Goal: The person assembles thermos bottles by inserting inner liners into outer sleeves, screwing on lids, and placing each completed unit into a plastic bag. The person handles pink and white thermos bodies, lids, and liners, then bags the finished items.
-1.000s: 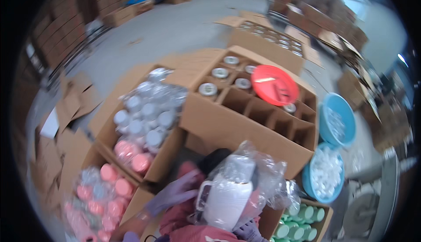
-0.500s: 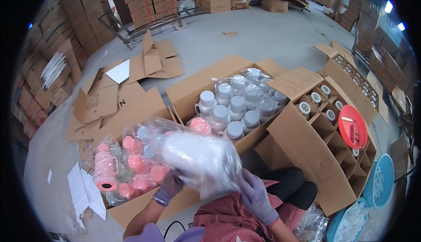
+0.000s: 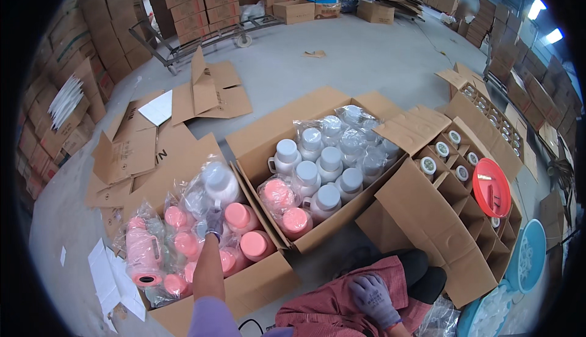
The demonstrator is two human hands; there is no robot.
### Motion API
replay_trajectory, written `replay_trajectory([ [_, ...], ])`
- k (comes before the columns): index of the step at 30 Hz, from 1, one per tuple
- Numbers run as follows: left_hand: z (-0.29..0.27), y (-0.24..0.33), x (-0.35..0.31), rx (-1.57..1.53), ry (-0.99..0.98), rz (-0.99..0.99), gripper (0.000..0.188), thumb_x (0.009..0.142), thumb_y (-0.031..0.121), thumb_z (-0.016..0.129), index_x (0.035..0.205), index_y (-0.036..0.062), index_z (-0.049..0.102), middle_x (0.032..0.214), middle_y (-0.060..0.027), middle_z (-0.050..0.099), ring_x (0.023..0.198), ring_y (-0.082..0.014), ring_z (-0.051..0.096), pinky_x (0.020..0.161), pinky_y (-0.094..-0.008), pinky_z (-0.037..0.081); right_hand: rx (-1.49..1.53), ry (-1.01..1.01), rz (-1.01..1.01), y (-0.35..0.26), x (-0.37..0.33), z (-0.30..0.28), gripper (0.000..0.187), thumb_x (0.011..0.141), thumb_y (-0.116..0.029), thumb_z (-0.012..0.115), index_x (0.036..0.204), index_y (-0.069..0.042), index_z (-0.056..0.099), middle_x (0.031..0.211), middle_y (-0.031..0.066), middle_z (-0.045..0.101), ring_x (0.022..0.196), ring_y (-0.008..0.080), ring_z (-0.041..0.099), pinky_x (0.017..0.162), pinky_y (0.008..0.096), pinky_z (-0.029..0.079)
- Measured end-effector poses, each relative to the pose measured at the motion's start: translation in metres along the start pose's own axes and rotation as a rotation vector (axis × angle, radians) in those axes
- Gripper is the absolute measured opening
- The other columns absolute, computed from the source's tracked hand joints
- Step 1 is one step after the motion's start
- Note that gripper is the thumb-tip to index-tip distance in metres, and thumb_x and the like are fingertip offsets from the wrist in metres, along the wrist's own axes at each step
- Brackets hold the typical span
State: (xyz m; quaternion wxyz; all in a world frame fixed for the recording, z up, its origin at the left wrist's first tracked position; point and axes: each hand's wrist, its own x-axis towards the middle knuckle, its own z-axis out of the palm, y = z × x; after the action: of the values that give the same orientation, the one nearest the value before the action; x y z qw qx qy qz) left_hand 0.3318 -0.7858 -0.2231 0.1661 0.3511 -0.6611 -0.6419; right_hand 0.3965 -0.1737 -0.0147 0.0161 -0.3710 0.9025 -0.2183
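Note:
My left hand (image 3: 213, 221), in a grey-purple glove, reaches into the near left carton (image 3: 256, 288). Its fingers close at the handle of a white jug (image 3: 222, 192) with a light grey lid, wrapped in clear plastic. Around it stand bagged jugs with pink lids (image 3: 238, 216), and a pink jug (image 3: 143, 248) lies on its side at the carton's left end. My right hand (image 3: 372, 297), gloved alike, rests on the reddish apron (image 3: 326, 303) over my lap, fingers stretched out and holding nothing.
Beside it, another carton (image 3: 293, 117) holds grey-lidded white jugs (image 3: 329, 163) and two pink-lidded ones. At right, a divided carton (image 3: 442, 215) bears a red tray (image 3: 492, 187); blue basins (image 3: 530, 254) stand near it. Flattened cardboard (image 3: 131, 148) lies left. A cart (image 3: 201, 47) stands behind.
The plastic-wrapped white jug has gone from between both hands to the left carton with my left hand. My right hand has dropped from it to my lap.

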Motion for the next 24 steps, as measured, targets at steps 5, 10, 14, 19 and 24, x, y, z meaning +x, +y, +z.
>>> replay_trajectory([
  [5,0.078,0.059,-0.038,0.688,0.106,0.208,0.056,0.081,0.029,0.073,0.124,-0.0021,0.054,0.109,-0.0254,0.062,0.096,-0.0406,0.062,0.084,-0.0472,0.050,-0.122,0.061,0.076,0.005,-0.004,0.012,0.029,0.082,-0.019,0.065,0.110,-0.013,0.064,0.115,0.0061,0.062,0.110,0.0278,0.057,0.103,0.0461,0.043],
  [10,0.104,0.065,-0.083,1.027,0.120,0.450,0.100,0.068,0.034,0.080,0.149,0.0030,0.031,0.137,-0.0280,0.045,0.116,-0.0451,0.054,0.099,-0.0477,0.046,-0.138,0.000,0.067,-0.004,0.009,0.011,0.029,0.081,-0.019,0.065,0.110,-0.012,0.065,0.112,0.0058,0.062,0.110,0.0267,0.058,0.105,0.0460,0.042],
  [14,0.096,0.082,-0.076,1.051,0.022,0.210,0.114,0.060,0.037,0.085,0.154,0.0125,0.025,0.131,-0.0261,0.046,0.120,-0.0440,0.052,0.101,-0.0487,0.045,-0.128,0.017,0.034,-0.002,0.007,0.011,0.030,0.081,-0.020,0.065,0.110,-0.013,0.065,0.111,0.0059,0.063,0.109,0.0253,0.059,0.105,0.0458,0.042],
  [19,0.061,0.191,-0.111,1.033,-0.017,0.541,0.105,0.059,0.029,0.086,0.149,0.0113,0.036,0.126,-0.0236,0.050,0.116,-0.0421,0.054,0.099,-0.0477,0.047,0.078,0.051,0.077,-0.001,0.007,0.010,0.030,0.082,-0.020,0.064,0.111,-0.013,0.066,0.113,0.0073,0.063,0.108,0.0286,0.059,0.105,0.0468,0.042],
  [24,0.079,0.370,-0.243,0.827,-0.061,0.692,0.098,0.060,0.020,0.085,0.146,0.0045,0.041,0.128,-0.0180,0.053,0.118,-0.0370,0.055,0.101,-0.0447,0.046,0.542,0.279,0.326,-0.017,0.052,-0.022,0.042,0.092,-0.023,0.060,0.132,-0.010,0.055,0.129,0.0145,0.057,0.117,0.0311,0.056,0.105,0.0425,0.041],
])
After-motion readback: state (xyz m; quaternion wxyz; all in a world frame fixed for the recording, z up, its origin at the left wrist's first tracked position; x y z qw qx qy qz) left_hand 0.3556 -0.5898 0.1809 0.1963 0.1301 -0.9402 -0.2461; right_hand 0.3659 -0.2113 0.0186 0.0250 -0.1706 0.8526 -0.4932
